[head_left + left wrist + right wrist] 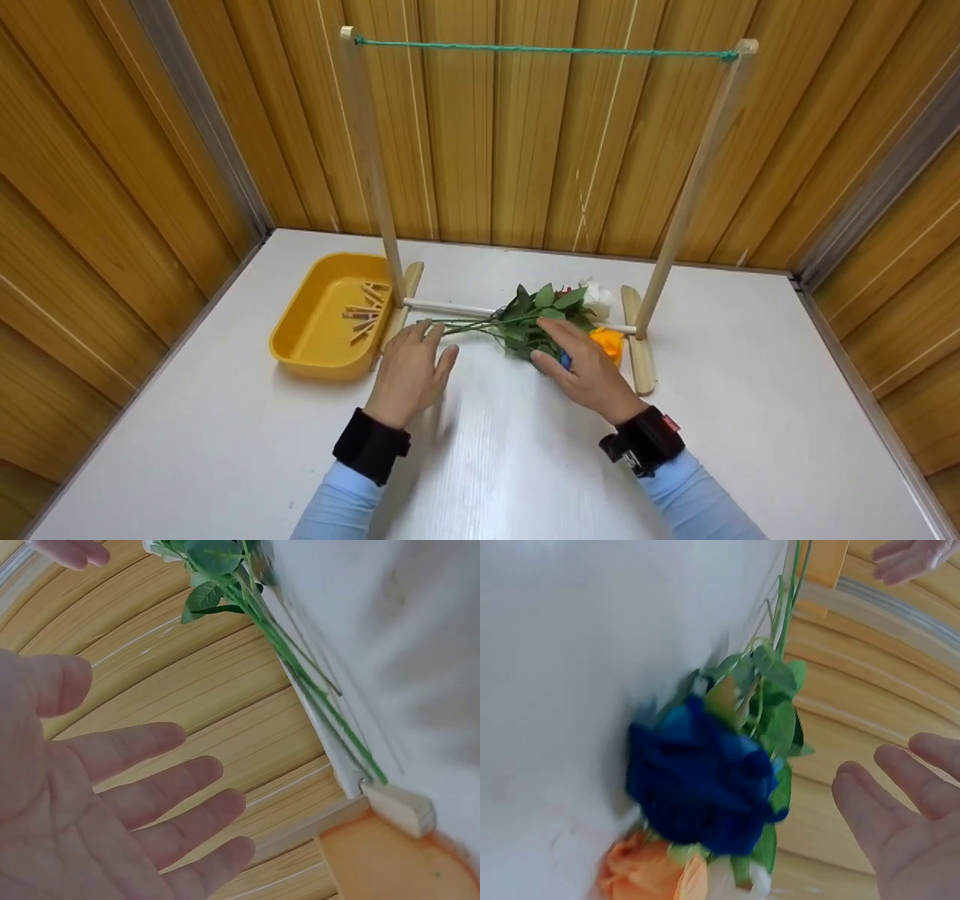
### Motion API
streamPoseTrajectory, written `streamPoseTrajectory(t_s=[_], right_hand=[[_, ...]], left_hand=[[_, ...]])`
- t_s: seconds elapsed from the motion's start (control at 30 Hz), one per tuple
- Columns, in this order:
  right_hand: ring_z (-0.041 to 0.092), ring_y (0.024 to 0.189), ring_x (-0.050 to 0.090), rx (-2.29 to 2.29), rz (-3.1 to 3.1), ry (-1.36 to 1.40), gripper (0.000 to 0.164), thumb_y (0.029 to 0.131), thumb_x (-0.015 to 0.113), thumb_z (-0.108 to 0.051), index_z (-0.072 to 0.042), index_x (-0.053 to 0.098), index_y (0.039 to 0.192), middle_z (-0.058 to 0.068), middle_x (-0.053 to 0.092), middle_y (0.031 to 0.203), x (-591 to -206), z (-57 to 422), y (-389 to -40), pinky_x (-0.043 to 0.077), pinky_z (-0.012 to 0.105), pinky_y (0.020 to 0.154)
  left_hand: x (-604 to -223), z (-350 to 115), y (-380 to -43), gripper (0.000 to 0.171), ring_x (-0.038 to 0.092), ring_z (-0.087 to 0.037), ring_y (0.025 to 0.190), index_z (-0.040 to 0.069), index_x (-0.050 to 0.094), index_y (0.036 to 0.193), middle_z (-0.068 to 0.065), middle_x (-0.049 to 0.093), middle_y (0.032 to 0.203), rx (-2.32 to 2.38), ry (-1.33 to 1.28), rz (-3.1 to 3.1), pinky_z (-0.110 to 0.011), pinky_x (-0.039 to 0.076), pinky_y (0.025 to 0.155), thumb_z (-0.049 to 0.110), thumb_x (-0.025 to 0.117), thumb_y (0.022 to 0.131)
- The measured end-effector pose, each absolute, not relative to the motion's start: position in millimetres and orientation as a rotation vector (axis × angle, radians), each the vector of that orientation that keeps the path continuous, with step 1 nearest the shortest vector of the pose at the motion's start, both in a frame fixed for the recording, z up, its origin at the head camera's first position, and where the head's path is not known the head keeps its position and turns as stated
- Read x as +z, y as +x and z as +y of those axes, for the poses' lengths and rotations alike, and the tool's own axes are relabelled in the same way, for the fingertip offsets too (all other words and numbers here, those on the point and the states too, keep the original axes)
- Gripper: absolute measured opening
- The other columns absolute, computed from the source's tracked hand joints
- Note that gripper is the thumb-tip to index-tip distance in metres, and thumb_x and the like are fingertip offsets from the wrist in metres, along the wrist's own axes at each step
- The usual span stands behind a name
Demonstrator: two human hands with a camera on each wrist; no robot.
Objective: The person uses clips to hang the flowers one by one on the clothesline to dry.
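A bunch of artificial roses lies across the white rod at the base of a wooden frame, its green leaves in the middle and its thin stems pointing left. Among the blooms are a white rose, an orange rose and a blue rose; a bit of dark red shows behind the leaves. My left hand hovers near the stem ends, fingers spread and holding nothing. Above the near side of the blooms is my right hand, fingers extended, apart from the flowers in the right wrist view.
Left of the frame stands a yellow tray with several wooden clothespins. Two upright posts carry a green cord strung between their tops. Wood-patterned panels enclose the white table.
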State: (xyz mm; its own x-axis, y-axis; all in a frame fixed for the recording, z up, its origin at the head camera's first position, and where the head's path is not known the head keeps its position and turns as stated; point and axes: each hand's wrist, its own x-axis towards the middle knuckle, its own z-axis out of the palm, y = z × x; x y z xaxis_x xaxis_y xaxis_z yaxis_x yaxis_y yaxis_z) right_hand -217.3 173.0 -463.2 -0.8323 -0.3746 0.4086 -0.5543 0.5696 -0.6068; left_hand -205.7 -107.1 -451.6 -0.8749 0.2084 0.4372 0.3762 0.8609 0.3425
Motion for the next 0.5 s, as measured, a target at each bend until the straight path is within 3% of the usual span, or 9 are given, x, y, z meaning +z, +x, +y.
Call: streamPoseTrajectory(t_s=[0.17,0.5], right_hand=[[0.039,0.137,0.052,1.179,-2.585,0.829,0.052,0.103,0.065,-0.026,-0.002,0.054,0.148,0.019,0.054,0.149,-451.6,155.9,-231.2,0.041,0.057,0.113],[0.040,0.120,0.064,1.368,-2.513,1.016,0.044,0.104,0.063,-0.017,0.006,0.057,0.141,0.024,0.061,0.137,-436.3,126.5,-257.8,0.053,0.052,0.099]], left_hand=[[-436.8,-120.4,-214.6,0.037,0.063,-0.044,0.114,-0.008,0.066,0.124,-0.028,0.065,0.125,-0.555,-0.478,-2.628,-0.054,0.049,0.102,0.022,0.064,0.102],[-412.8,-155.0,-230.7,0.016,0.066,-0.043,0.084,-0.009,0.070,0.101,-0.026,0.068,0.097,-0.430,-0.510,-2.597,-0.055,0.057,0.072,0.004,0.068,0.094]])
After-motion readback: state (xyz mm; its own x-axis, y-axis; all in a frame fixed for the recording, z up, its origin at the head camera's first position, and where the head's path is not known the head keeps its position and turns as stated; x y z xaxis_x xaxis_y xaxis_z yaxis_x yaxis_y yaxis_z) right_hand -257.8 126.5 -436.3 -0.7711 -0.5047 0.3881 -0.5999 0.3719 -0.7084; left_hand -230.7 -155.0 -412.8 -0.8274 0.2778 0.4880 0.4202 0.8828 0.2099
